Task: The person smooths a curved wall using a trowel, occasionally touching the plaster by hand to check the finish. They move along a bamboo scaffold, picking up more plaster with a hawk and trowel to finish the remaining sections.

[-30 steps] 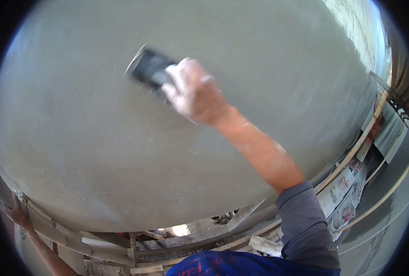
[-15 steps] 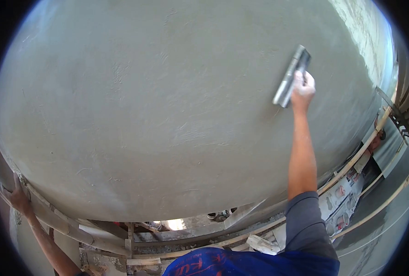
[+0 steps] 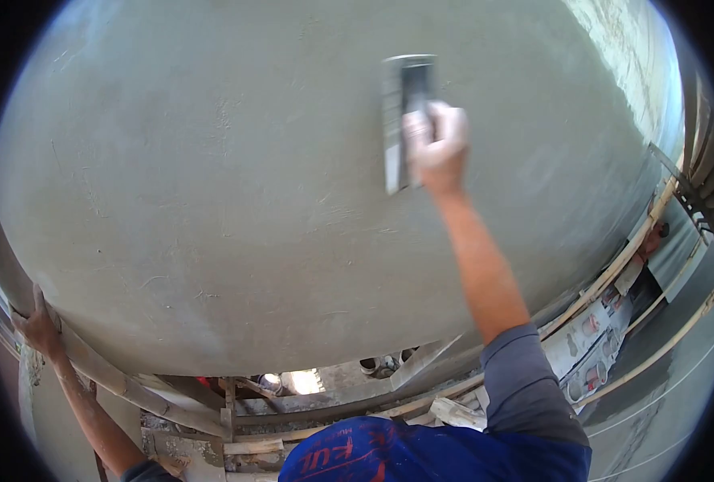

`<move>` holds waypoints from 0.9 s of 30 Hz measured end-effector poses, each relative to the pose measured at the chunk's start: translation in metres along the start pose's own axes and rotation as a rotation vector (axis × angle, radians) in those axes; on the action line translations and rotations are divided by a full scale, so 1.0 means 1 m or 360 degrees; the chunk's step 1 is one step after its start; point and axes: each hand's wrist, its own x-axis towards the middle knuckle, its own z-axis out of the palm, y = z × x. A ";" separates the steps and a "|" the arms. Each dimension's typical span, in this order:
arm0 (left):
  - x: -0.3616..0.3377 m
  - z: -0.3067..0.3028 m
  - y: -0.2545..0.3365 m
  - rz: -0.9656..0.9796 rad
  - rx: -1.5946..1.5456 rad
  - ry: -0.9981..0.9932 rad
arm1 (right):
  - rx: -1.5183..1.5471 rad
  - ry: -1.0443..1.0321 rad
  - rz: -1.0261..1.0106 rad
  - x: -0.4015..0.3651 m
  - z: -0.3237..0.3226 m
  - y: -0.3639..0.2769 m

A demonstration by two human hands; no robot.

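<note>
A plastering trowel (image 3: 395, 120) with a long metal blade is in my right hand (image 3: 441, 145), its fingers wrapped round the grip. Blurred by motion, the blade lies nearly upright against the grey plastered wall (image 3: 293, 233). Fine scratches and small ridges mark the damp-looking surface. At the far left, my left hand (image 3: 40, 328) grips a thick pole (image 3: 100, 373) that curves along the wall's lower left edge in this view. Part of that hand's fingers is hidden behind the pole.
Wooden scaffold poles (image 3: 658, 209) run below and right of me. Broken pale pieces (image 3: 457, 414) lie near my right sleeve. Buckets (image 3: 590, 377) stand lower down at the right. Another person (image 3: 652, 241) is partly visible there. A lighter rough patch (image 3: 626, 64) borders the plaster at upper right.
My right hand has swept the trowel leftwards across the wall, and the blade has turned from slanted to nearly upright. My left hand stays on the pole as the view shifts slightly.
</note>
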 end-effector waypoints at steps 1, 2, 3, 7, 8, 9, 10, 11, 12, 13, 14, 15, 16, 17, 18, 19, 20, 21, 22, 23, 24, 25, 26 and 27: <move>0.002 0.000 -0.001 0.0012 0.0018 0.0006 | -0.0063 0.0078 0.0287 0.011 -0.015 0.031; 0.003 0.001 -0.003 0.0031 0.0018 0.0012 | -0.0148 0.0238 0.0343 0.022 -0.025 0.066; 0.003 0.003 -0.006 0.0049 0.0018 0.0021 | -0.0198 0.0272 0.0419 0.034 -0.036 0.082; 0.001 -0.003 0.004 -0.0004 0.0058 0.0003 | -0.0329 0.0246 0.0412 0.045 -0.028 0.099; 0.002 -0.002 0.006 -0.0009 0.0056 0.0010 | -0.0304 0.0232 0.0374 0.039 -0.006 0.080; 0.002 -0.003 0.007 -0.0011 0.0056 0.0012 | -0.0344 0.0317 0.0116 0.034 0.018 0.054; -0.001 -0.005 0.009 -0.0007 0.0057 0.0007 | -0.0198 0.0141 -0.0014 0.025 0.040 0.019; -0.003 -0.007 0.010 -0.0023 0.0047 0.0005 | -0.0061 -0.0053 -0.0126 0.017 0.053 -0.024; -0.003 -0.008 0.011 -0.0023 0.0033 -0.0001 | 0.0134 -0.0211 -0.0178 0.006 0.069 -0.051; -0.001 -0.009 0.013 -0.0014 0.0016 -0.0004 | 0.0066 -0.0294 -0.0391 0.000 0.082 -0.068; 0.001 -0.009 0.014 0.0008 0.0032 0.0002 | 0.0089 -0.0229 -0.0476 -0.001 0.086 -0.081; 0.001 -0.010 0.014 0.0015 0.0048 0.0012 | -0.0006 -0.0196 -0.0442 0.002 0.084 -0.076; 0.000 -0.009 0.012 0.0013 0.0063 0.0022 | -0.0100 -0.0168 -0.0416 0.008 0.081 -0.068; -0.001 -0.008 0.009 0.0015 0.0087 0.0017 | -0.0193 -0.0142 -0.0394 0.015 0.077 -0.057; 0.000 -0.005 0.004 0.0014 0.0111 0.0015 | -0.0319 -0.0059 -0.0408 0.021 0.066 -0.035; 0.003 -0.002 -0.001 0.0014 0.0136 0.0015 | -0.0368 -0.0060 -0.0291 0.026 0.050 -0.014; 0.005 0.000 -0.006 0.0002 0.0197 -0.0014 | -0.0450 0.0019 -0.0212 0.031 0.032 0.008; 0.006 0.006 -0.018 0.0124 0.0226 -0.0013 | -0.0515 0.0088 -0.0132 0.035 0.013 0.034; 0.007 0.012 -0.032 0.0245 0.0257 -0.0009 | -0.0591 0.0177 -0.0095 0.037 -0.006 0.062; 0.008 0.014 -0.036 0.0320 0.0283 -0.0004 | -0.0630 0.0229 -0.0008 0.039 -0.026 0.087; 0.009 0.016 -0.041 0.0396 0.0309 0.0002 | -0.0729 0.0242 0.0070 0.040 -0.046 0.109; 0.009 0.015 -0.041 0.0421 0.0326 0.0011 | -0.0726 0.0270 0.0256 0.039 -0.063 0.134; 0.009 0.014 -0.040 0.0422 0.0339 0.0011 | -0.0824 0.0320 0.0250 0.038 -0.081 0.163; 0.010 0.014 -0.038 0.0423 0.0352 0.0011 | -0.0877 0.0354 0.0289 0.035 -0.100 0.193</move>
